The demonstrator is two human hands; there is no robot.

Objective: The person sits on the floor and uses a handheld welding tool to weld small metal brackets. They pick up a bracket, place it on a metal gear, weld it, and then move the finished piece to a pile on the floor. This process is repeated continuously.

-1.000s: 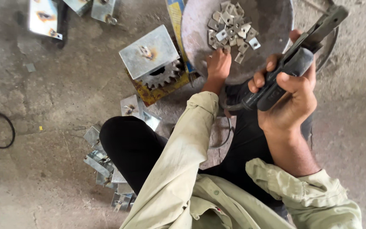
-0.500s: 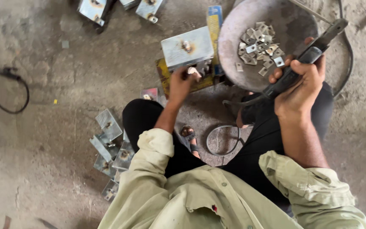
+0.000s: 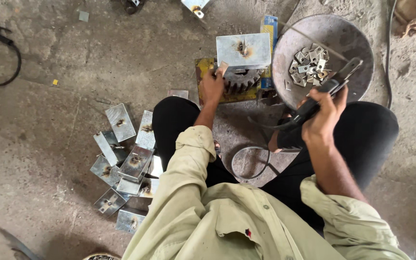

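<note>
The left hand point(image 3: 213, 83) gripped the toothed gear point(image 3: 240, 79) under a square steel plate point(image 3: 243, 51), while the right hand point(image 3: 324, 111), farther right and nearer the body, clasped a dark welding holder point(image 3: 327, 89) angled up-right.

Left hand point(image 3: 213, 86) on gear point(image 3: 240, 79)

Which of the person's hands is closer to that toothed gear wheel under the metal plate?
Left. The left hand rests right against the gear wheel, at its left side. The right hand is off to the gear's right, holding a dark welding tool near the round pan.
</note>
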